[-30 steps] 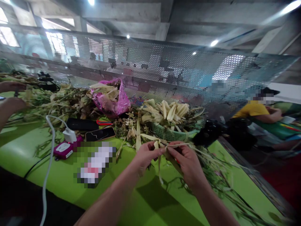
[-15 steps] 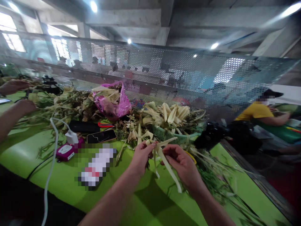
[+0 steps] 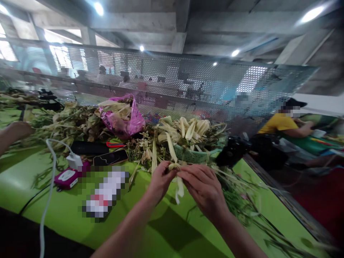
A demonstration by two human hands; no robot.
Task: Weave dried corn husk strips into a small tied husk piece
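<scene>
Between my two hands is a pale strip of dried corn husk (image 3: 179,190), folded or knotted at the fingertips, with one end hanging down and another sticking up. My left hand (image 3: 160,181) pinches the folded part. The fingers of my right hand (image 3: 202,184) close on the husk from the other side, their tips partly hidden. Just beyond my hands stands a green basket (image 3: 193,156) heaped with dried husks (image 3: 189,129). Thin dry stalks and green sprigs (image 3: 233,197) lie right of my right hand.
A pink plastic bag (image 3: 122,118) of husks sits among piled dry plants. On the green table (image 3: 129,222) lie a blurred-out phone (image 3: 107,193), a dark phone (image 3: 110,157), a purple power strip (image 3: 66,177) and a white cable (image 3: 48,200). Another person's hand (image 3: 20,130) is at left.
My right hand has come closer to my left and closed on the husk. The long strip that hung between them now points upward. The whole view has shifted slightly.
</scene>
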